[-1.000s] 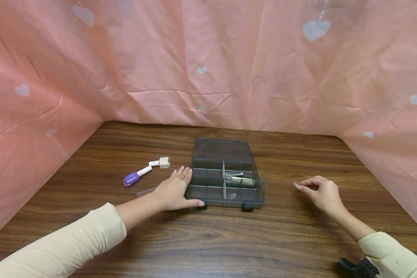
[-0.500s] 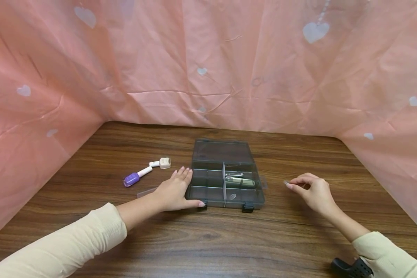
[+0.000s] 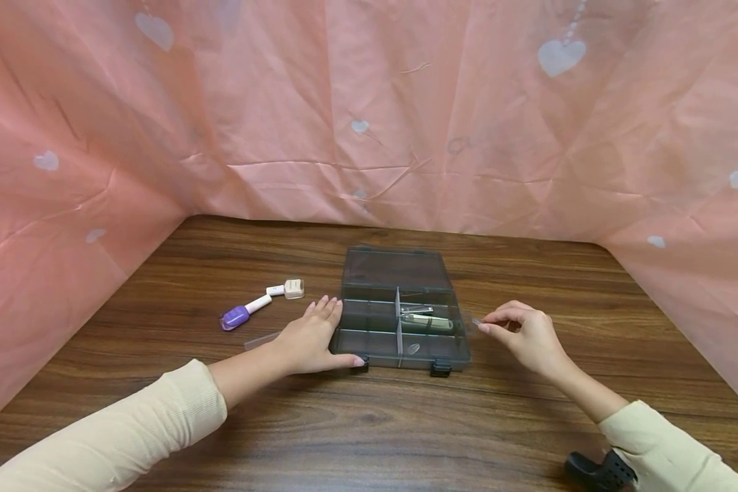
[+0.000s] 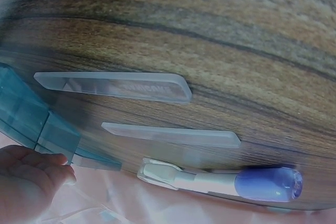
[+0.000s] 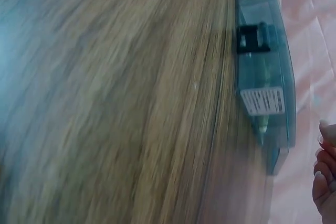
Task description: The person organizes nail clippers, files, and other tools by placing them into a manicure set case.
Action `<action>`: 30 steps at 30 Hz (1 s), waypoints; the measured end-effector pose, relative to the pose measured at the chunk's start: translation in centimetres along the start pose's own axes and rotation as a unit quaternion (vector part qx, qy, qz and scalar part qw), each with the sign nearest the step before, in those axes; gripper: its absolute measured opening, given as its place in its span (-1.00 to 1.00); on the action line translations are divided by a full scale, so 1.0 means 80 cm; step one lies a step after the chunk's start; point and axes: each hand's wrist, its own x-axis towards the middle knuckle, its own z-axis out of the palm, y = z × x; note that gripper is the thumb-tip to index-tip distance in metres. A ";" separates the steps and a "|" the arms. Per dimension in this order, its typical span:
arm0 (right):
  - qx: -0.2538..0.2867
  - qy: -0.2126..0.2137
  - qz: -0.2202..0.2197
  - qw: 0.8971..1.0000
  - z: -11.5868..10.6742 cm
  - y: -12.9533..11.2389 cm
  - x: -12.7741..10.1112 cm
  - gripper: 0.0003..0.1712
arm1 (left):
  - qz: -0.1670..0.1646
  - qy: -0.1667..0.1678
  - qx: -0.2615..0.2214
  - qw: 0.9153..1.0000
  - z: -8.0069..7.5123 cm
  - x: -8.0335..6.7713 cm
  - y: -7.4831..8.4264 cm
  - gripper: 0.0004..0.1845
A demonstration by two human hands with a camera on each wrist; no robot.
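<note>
A: Organizer box [image 3: 400, 321], head view: smoky clear plastic w/ dividers, lid open and lying back, mid tabletop [image 3: 369, 424]. Left hand [image 3: 312, 336] rests flat against its left wall, fingers straight, holding nothing. Right hand [image 3: 525, 333] sits just right of the box, thumb & forefinger pinching a small clear strip [image 3: 476, 321]. Nail clipper [image 3: 426, 321] lies in a right compartment.

B: Anything else about?

A: Purple polish bottle [image 3: 243, 313] and a beige one [image 3: 286, 288] lie left of the box; pink heart-print sheet [image 3: 369, 116] walls off back & both sides.

B: Left wrist view?

A: Two frosted strips [image 4: 113, 85] flat on the wood, apart from each other; purple bottle [image 4: 231, 181] beyond them; box corner [image 4: 31, 119] by the fingertips [image 4: 50, 163].

B: Right wrist?

A: Blurred. Box side wall w/ latch and label [image 5: 262, 77] along the wood; fingertips [image 5: 325, 174] at frame edge, grip not visible here.

B: Risks?

A: My guess: the strip is thin & see-through, so it could slip from the pinch or catch on the box's right rim. Bumping the box might shift it, though the left hand steadies it.

B: Room to move?

A: Open wood in front and to the right; left side more crowded w/ bottles & strips.
</note>
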 end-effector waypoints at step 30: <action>0.066 -0.135 -0.075 0.986 0.053 -0.023 0.019 -0.94 | -0.003 0.002 0.002 1.000 0.000 0.000 0.000 0.13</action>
